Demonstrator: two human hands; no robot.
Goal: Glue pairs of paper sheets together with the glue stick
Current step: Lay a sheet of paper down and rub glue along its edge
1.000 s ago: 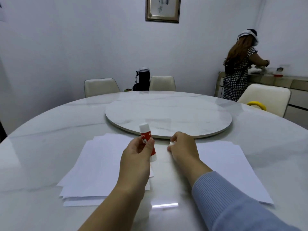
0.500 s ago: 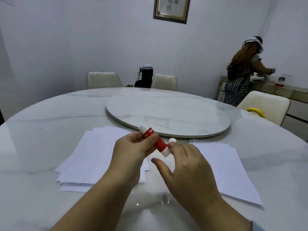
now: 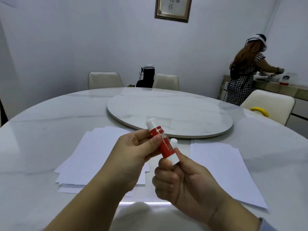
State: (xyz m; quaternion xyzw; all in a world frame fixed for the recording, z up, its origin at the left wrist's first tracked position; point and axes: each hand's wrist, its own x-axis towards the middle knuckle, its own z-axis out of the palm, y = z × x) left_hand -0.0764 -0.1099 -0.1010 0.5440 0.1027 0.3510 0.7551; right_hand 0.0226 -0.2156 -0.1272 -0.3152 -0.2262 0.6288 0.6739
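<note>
Even cool light, tabletop point(image 3: 50, 130) glare, perhaps slight softness, bowed edges.

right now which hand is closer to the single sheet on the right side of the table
Right. The right hand hovers beside the single sheet's left edge, pinching the glue stick's base. The left hand is farther left, over the paper stack.

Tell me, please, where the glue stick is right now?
In the head view, the glue stick is held above the table at centre, tilted, the left hand gripping its red body and the right hand pinching its lower white end, between the paper stacks.
</note>
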